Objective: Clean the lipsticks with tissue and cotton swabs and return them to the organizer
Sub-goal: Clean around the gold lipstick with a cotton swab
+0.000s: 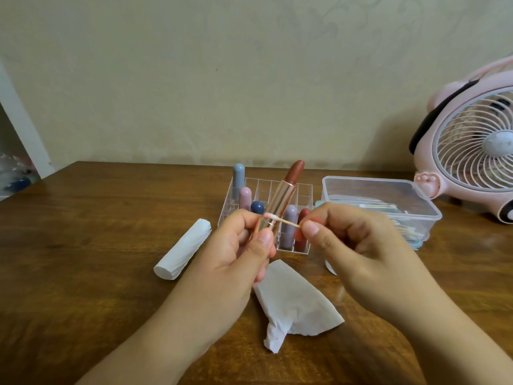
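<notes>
I am holding the open lipstick (280,201) in my left hand (236,254), fingers and thumb curled round the lower part of its rose-gold case, so it is standing tilted above the desk (83,245), just in front of the clear organizer (302,194). My right hand (358,243) is pinching the wooden stick of a cotton swab (280,219) between thumb and fingertips, and the swab's pinkish tip is touching the metal case near my left fingers.

I am judging the lipstick as light and rigid in the case, but glossy and likely slippery, so I am keeping my hold low on the case. The brown-red bullet is twisted up and exposed; it looks soft and easy to smear or snap, so I am staying off it. The swab is thin and would probably bend under force, so only light pressure seems wise.

A crumpled tissue (294,301) is lying on the desk under my hands, a tissue roll (181,250) to the left, and other capped lipsticks (245,198) are standing in the organizer.
</notes>
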